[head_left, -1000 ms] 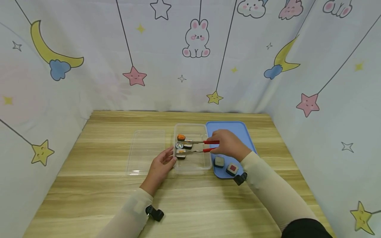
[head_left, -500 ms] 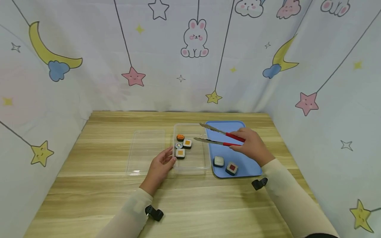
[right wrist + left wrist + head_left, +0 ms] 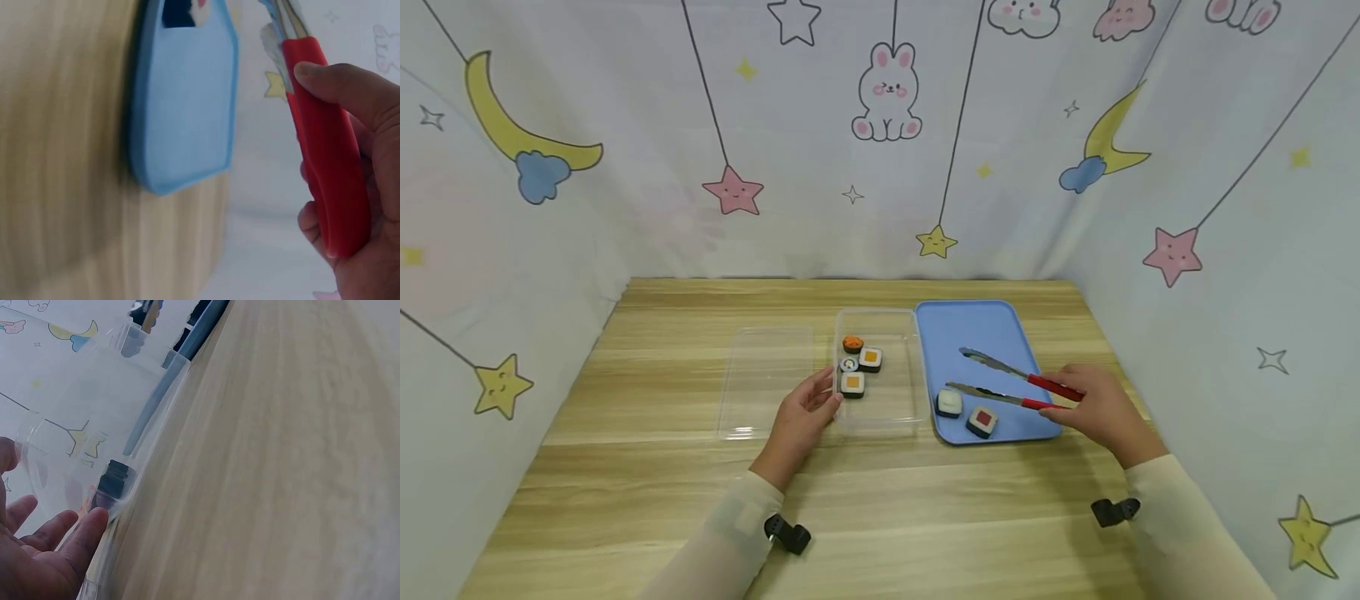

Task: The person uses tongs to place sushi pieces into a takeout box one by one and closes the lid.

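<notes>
My right hand (image 3: pixel 1102 410) grips the red handles of metal tongs (image 3: pixel 328 150), whose two arms stand spread above the blue tray (image 3: pixel 977 325) with nothing between their tips. Below the tips, near the tray's front left corner, lie a plain white-topped sushi piece (image 3: pixel 949 403) and one with a red centre (image 3: pixel 982 421). My left hand (image 3: pixel 799 421) rests its fingers against the left wall of a clear plastic box (image 3: pixel 895 408). Inside that box sit several sushi pieces on the left side: an orange-topped one (image 3: pixel 852 343), a small round roll (image 3: pixel 848 364), and two with yellow-orange centres (image 3: pixel 870 358).
A clear lid (image 3: pixel 767 375) lies on the wooden table (image 3: pixel 865 517) to the left of the box. The box's right side adjoins the tray. A printed curtain (image 3: pixel 820 233) stands behind the table and along its sides.
The tongs were at the sushi inside the box; they have since lifted off, moved right with my right hand and come over the tray. My left hand stays against the box.
</notes>
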{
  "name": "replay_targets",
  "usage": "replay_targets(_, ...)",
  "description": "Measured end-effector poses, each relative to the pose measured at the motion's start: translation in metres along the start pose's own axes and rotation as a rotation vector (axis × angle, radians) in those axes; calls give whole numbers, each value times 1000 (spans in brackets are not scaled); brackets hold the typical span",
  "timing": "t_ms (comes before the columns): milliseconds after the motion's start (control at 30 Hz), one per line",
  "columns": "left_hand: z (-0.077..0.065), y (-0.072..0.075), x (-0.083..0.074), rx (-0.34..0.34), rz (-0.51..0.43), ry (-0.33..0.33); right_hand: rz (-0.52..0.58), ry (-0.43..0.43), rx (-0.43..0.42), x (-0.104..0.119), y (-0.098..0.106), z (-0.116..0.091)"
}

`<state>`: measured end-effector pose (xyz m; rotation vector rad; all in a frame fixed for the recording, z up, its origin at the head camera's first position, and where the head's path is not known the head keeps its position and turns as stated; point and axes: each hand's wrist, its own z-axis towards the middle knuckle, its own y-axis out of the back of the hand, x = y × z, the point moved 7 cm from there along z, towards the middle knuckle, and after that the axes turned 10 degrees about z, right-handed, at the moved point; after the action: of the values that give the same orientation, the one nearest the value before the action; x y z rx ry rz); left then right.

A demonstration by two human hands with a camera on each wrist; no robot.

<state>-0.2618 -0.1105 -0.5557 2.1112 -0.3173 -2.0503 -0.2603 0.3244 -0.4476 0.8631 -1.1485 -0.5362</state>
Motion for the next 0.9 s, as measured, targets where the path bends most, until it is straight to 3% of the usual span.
replay_targets(200,-1,1,-1,0,5,-2,29,-22,53,-10,-11,-13)
replay_targets(467,-1,0,-2,-2,-2,9,20,-2,99,-11,-27,-15)
replay_targets(900,0,0,1,2,-15,2,25,11,104,-9,-28,-8)
